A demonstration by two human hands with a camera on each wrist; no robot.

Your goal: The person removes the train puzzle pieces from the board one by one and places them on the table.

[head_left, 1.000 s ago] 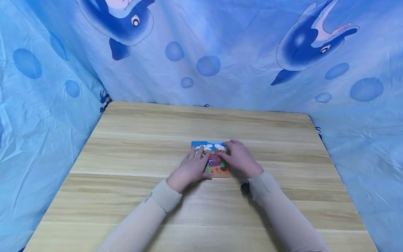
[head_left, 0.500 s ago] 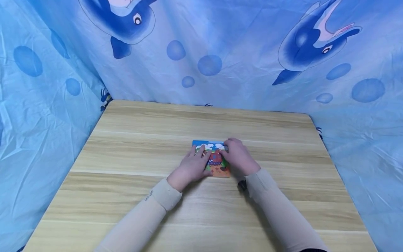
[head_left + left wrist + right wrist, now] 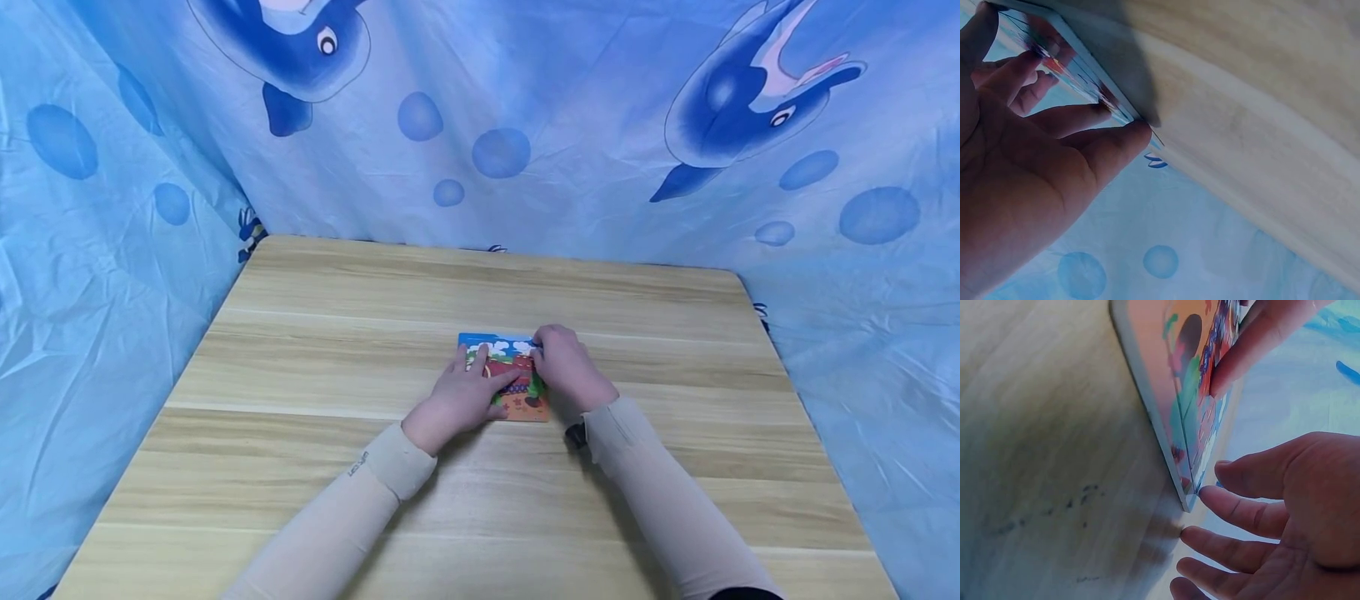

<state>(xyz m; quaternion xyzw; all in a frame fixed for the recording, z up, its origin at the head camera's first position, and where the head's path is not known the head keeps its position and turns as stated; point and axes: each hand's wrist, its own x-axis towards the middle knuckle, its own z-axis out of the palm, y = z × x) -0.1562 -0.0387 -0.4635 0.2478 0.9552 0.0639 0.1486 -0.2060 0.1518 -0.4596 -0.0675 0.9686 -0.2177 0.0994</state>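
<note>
A flat, square picture board (image 3: 519,410) lies on the table, printed with blue sky, clouds, red shapes and orange ground. A thin line runs inside its border in the right wrist view, like a puzzle in a frame. My left hand (image 3: 457,398) rests on its left part with fingers spread, one reaching over the red middle. In the left wrist view, fingertips of that hand (image 3: 1029,169) touch the board's face and edge. My right hand (image 3: 572,368) is at the upper right corner. In the right wrist view, its index fingertip (image 3: 1207,492) meets the corner, the thumb held slightly off.
The wood-grain table (image 3: 337,333) extends all round the board. Behind it and at both sides hangs a blue curtain (image 3: 570,200) with dolphins and bubbles. A dark band (image 3: 577,435) sits at my right wrist.
A finger of my left hand has swung right over the red part of the picture. My right thumb has drawn back toward the board's right edge. The board stays in place.
</note>
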